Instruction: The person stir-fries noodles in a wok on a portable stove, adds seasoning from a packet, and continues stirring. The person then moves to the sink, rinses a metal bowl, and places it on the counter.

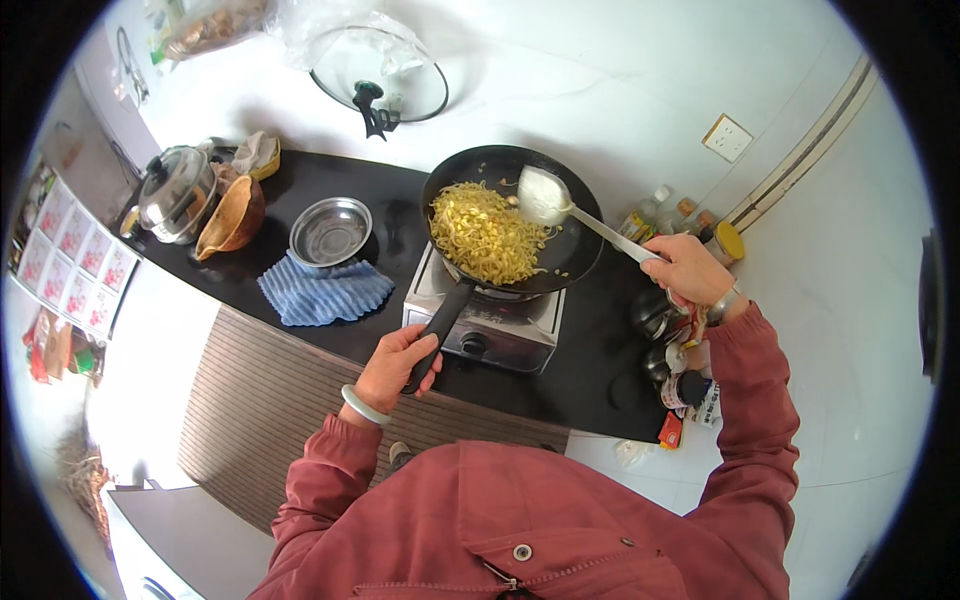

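Note:
A black wok (577, 247) rests on a silver gas stove (499, 346). Bean sprouts (487, 236) lie heaped in the wok's left and middle part. My left hand (401, 360) grips the wok's black handle (450, 315) near its end. In my right hand (690, 268) is the handle of a metal spatula (544, 196), whose broad blade is over the wok at the right edge of the sprouts. Whether the blade touches the wok cannot be told.
Left of the stove are a steel bowl (331, 232), a blue cloth (326, 291), a gourd ladle (232, 217) and a lidded steel pot (178, 196). Bottles (652, 210) and jars (682, 390) line the counter's right side. A glass lid (409, 75) hangs on the wall.

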`<state>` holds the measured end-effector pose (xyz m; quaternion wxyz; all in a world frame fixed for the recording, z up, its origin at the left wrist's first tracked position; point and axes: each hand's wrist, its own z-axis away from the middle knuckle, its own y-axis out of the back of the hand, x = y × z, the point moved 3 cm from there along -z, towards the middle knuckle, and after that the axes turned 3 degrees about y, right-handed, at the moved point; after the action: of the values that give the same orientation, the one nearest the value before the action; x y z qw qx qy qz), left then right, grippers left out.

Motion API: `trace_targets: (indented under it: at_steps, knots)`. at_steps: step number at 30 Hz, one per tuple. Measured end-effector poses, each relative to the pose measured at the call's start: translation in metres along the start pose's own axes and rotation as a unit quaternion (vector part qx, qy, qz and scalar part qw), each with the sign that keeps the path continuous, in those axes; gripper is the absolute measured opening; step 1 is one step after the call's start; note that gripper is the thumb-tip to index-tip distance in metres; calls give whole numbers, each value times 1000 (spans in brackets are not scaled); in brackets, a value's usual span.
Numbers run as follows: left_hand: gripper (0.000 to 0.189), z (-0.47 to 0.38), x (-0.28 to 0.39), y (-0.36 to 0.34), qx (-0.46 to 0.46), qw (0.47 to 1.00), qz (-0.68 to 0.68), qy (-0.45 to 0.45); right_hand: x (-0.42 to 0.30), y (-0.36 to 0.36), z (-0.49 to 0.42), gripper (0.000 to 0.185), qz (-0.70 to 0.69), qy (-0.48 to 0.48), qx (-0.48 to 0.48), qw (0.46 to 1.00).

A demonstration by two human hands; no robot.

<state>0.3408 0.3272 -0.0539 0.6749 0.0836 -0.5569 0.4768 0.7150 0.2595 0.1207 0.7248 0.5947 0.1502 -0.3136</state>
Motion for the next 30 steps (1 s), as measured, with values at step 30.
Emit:
trace_targets:
  at_steps: [30]
  knots:
    - [20, -4, -3, 3, -54, 998, -23, 24, -57, -97, -2, 19, -176, -59, -35, 982]
